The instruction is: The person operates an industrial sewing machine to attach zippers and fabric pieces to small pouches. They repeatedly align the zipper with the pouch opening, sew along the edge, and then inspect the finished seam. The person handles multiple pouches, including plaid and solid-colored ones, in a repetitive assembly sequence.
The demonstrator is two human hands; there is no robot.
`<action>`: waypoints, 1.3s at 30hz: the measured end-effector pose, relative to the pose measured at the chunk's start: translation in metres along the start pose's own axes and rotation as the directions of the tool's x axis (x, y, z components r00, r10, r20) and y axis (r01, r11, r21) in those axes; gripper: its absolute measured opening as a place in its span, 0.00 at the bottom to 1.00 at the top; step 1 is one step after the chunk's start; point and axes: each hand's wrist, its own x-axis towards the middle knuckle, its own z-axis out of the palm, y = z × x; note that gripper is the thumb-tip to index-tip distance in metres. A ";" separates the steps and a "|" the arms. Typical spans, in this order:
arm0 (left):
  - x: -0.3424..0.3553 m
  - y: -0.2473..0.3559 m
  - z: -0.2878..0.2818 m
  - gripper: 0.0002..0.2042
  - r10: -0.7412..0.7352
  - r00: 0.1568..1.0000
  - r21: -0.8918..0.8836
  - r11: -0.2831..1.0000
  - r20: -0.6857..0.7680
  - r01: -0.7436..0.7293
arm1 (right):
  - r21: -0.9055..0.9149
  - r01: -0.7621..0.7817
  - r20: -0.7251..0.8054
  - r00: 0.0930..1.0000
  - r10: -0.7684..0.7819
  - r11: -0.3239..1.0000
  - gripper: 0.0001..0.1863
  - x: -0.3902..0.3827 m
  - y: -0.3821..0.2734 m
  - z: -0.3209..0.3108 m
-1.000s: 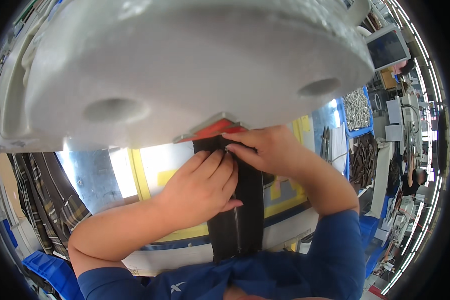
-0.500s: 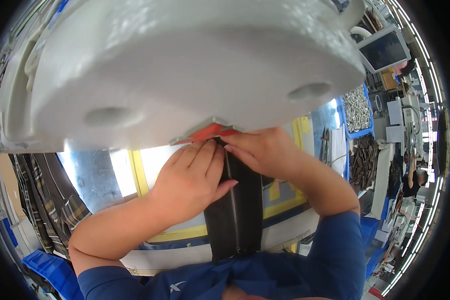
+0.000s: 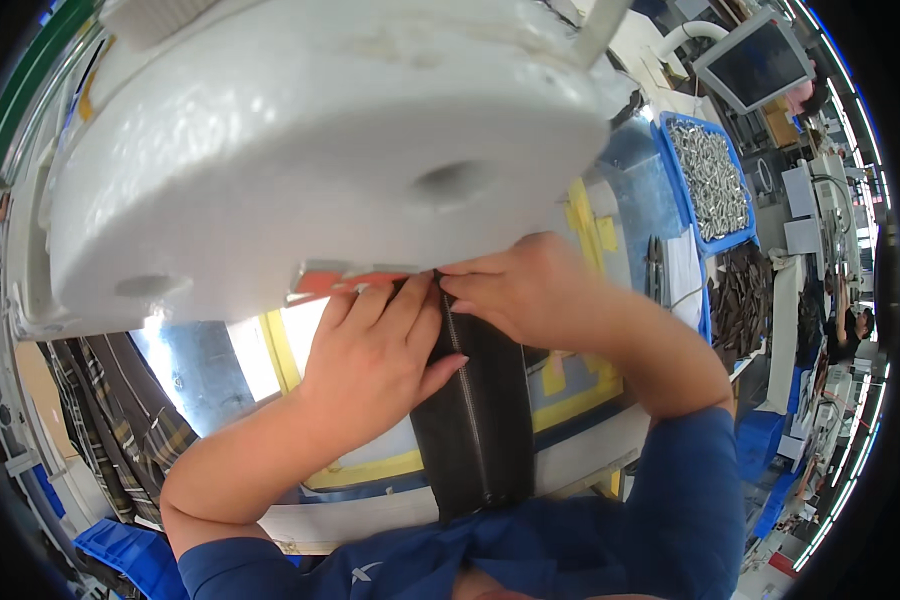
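Observation:
A dark fabric piece with a long metal zipper [image 3: 485, 420] runs from my body up to the underside of a white sewing machine head [image 3: 320, 170]. My left hand [image 3: 380, 350] lies on its left side, fingers stretched toward the machine and thumb beside the zipper teeth. At the far end of the zipper, my right hand [image 3: 530, 295] pinches the fabric between thumb and fingers. Both sets of fingertips are close to a red and metal plate [image 3: 355, 282] under the machine head. The needle area is hidden by the machine head.
Yellow tape [image 3: 575, 405] marks the work surface. On the right stand a blue tray [image 3: 708, 180] of silvery metal parts and a pile of dark pieces [image 3: 740, 300]. Plaid and dark garments [image 3: 115, 420] hang at left, above a blue crate [image 3: 135, 555]. A monitor [image 3: 755, 65] stands far right.
The whole view has shifted, with the machine head now farther left and more of the metal-parts tray showing. Both hands stay at nearly the same place on the zipper piece.

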 end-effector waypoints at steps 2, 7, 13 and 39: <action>0.000 0.000 -0.001 0.34 0.001 1.000 0.004 1.000 0.014 -0.001 | -0.010 0.004 0.037 0.999 -0.004 1.000 0.14 -0.001 -0.001 -0.007; 0.001 0.000 -0.005 0.36 -0.009 0.999 -0.002 1.000 0.051 0.009 | -0.082 -0.014 0.082 0.996 0.020 0.997 0.12 -0.001 -0.009 -0.013; 0.002 0.001 -0.010 0.37 -0.011 0.999 -0.009 1.000 0.047 0.012 | -0.159 -0.002 0.100 0.995 0.018 0.987 0.11 0.006 -0.009 -0.008; -0.008 -0.016 -0.025 0.35 -0.150 0.980 -0.014 0.988 0.132 0.153 | -0.177 -0.010 0.045 0.999 0.018 0.984 0.14 0.029 -0.032 0.015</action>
